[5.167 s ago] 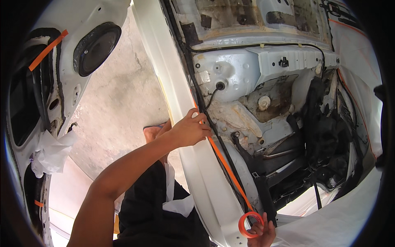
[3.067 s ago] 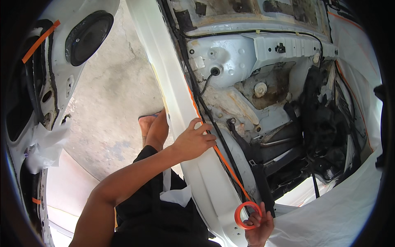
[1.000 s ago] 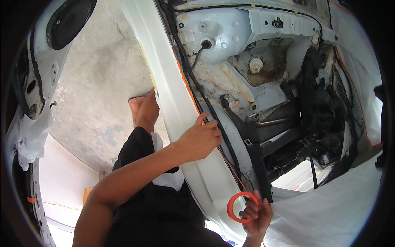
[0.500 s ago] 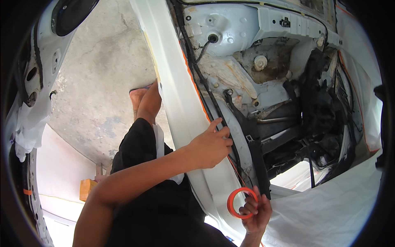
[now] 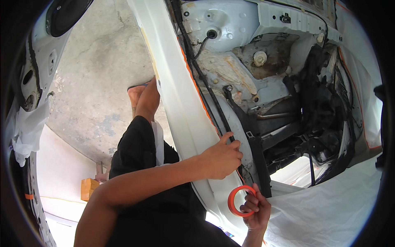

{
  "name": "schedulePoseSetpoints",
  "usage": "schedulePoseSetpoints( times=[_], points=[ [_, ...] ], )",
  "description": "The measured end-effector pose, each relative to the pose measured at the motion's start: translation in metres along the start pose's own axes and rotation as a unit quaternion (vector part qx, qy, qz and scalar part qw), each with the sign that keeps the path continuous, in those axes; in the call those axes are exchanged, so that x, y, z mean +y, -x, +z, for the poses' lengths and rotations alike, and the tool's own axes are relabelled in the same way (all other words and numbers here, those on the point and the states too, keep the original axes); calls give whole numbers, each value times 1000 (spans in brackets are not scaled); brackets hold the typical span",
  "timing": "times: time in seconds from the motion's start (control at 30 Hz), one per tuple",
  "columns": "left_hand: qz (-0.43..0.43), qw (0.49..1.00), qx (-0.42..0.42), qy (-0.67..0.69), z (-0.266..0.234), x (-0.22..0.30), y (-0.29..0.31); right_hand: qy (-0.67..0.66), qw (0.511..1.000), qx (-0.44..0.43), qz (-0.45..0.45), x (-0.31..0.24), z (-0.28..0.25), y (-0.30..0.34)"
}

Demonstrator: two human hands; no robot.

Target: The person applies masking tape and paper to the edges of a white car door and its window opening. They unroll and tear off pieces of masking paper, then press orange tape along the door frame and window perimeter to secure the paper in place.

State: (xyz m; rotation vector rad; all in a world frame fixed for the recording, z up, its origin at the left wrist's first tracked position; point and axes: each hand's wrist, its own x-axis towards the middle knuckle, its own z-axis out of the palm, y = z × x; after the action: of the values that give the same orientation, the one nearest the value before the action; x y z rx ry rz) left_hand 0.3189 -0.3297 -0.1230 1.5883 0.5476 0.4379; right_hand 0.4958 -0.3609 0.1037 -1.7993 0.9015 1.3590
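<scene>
My right hand (image 5: 257,210) is closed on a roll of orange masking tape (image 5: 231,201), held up by its ring over the sill. A thin orange tape line (image 5: 190,74) runs along the inner edge of the white car door sill (image 5: 181,111). Beside it lie black cables (image 5: 214,105). My left hand (image 5: 222,158) reaches across the sill and touches that inner edge near the cables. Its fingers are bent and somewhat apart, their undersides hidden. Between my hands a narrow orange strip shows along the edge.
The stripped car floor (image 5: 267,90) has bare metal and black parts (image 5: 319,99). White covering sheet (image 5: 317,214) drapes at the lower right. An open door (image 5: 41,61) stands at far left. A cardboard box (image 5: 88,188) sits on the concrete ground (image 5: 94,82).
My left hand has slid down along the sill's inner edge, closer to my right hand. The tape roll has stayed nearly in place, turning slightly.
</scene>
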Motion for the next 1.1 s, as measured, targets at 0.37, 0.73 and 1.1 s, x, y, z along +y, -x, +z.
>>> schedulePoseSetpoints(
  times=[0.37,0.73,1.1],
  points=[
    [39,998,37,-20,13,25,-6,28,999,-39,10,-5,-7,6],
    [64,986,96,-125,15,31,2,248,963,1,-103,-24,15,47],
    [101,977,145,-118,23,20,3,663,711,178,153,-35,49,115]
  ],
)
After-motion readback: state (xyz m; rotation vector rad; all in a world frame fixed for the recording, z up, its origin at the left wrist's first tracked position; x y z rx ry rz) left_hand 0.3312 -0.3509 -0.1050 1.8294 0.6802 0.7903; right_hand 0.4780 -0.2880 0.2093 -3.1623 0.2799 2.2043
